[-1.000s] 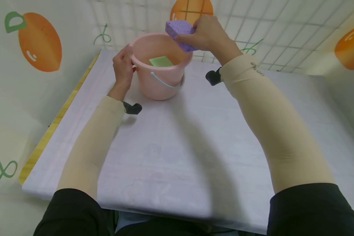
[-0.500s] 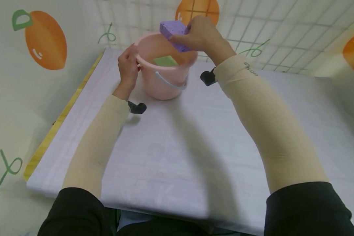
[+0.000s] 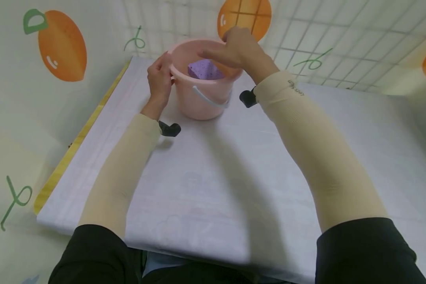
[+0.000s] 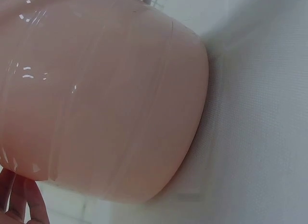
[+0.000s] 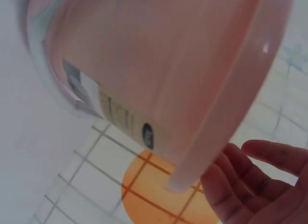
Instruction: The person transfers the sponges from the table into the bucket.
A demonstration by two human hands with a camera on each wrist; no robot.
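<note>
One purple sponge (image 3: 204, 70) lies inside your pink bucket (image 3: 202, 104) on the counter (image 3: 234, 165); left hand (image 3: 159, 81) grips the rim, right hand (image 3: 234, 49) hovers, fingers relaxed, empty.

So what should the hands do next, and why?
Probably lift the right hand up and away from the pink bucket. The purple sponge already lies inside it, and the right hand's fingers look straight and hold nothing. The left hand grips the rim, so the bucket should stay steady.
</note>
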